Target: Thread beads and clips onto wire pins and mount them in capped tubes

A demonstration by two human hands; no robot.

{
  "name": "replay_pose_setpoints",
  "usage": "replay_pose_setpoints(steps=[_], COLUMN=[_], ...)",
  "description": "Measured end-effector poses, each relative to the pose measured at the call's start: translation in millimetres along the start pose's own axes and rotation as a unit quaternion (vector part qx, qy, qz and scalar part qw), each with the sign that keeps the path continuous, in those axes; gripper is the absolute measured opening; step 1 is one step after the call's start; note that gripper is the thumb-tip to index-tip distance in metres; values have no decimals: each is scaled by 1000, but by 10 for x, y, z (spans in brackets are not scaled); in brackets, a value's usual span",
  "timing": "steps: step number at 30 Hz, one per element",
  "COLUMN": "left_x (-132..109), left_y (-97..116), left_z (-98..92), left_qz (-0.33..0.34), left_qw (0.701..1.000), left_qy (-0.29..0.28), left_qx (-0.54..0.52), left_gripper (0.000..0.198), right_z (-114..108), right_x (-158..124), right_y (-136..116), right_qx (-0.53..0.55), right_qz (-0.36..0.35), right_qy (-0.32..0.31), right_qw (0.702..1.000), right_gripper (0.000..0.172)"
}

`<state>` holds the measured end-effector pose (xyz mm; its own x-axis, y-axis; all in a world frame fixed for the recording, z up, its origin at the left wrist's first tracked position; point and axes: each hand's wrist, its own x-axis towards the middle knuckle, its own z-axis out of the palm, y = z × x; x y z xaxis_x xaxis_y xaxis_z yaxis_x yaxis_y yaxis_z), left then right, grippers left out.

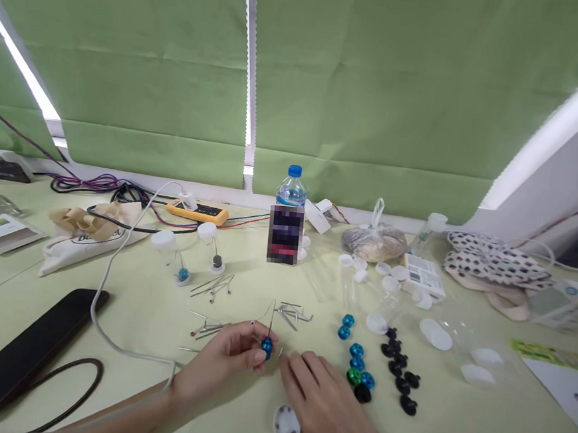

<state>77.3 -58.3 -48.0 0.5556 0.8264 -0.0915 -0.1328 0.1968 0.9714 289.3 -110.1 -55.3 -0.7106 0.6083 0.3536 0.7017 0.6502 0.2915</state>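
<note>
My left hand (236, 351) pinches a small blue metallic piece (267, 348), from which a thin bent rod (271, 318) points upward. Just right of it, my right hand (313, 385) is low over the table, its fingers bent together, with a thin silvery tip at the fingertips; what it grips is too small to make out. Below, beside the right hand, lies a round white cap (286, 424) holding several small dark bits. Bent metal rods (291, 313) lie beyond the hands. To the right are blue and green pieces (356, 362) and several black pieces (400, 369).
A water bottle (292, 190) stands at the back centre. Two clear tubes with white caps (164, 240) stand at left, near a yellow multimeter (198, 211). A black case (22, 356) and a white cable (109, 336) lie left. White caps (436, 335) and clear tubes spread right.
</note>
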Motion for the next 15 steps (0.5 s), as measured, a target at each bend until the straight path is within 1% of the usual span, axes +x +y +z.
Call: replay_pose_setpoints(steps=[4, 8, 11, 15], left_x=[-4, -19, -25, -32], left_y=[36, 63, 78, 85], left_z=[17, 41, 49, 44], left_qz=[-10, 6, 15, -8], left_qw=[1000, 1000, 1000, 998], left_qy=[1, 5, 21, 47], left_qx=[-24, -21, -18, -38], left_gripper=[25, 18, 14, 13], right_z=[19, 14, -1, -3], right_x=[-33, -48, -46, -40], right_y=[5, 6, 5, 1], right_qx=[2, 0, -2, -5], right_qz=[0, 1, 1, 2], right_qy=[-10, -23, -24, -22], right_qw=[1000, 1000, 1000, 1000], right_gripper=[34, 34, 36, 35])
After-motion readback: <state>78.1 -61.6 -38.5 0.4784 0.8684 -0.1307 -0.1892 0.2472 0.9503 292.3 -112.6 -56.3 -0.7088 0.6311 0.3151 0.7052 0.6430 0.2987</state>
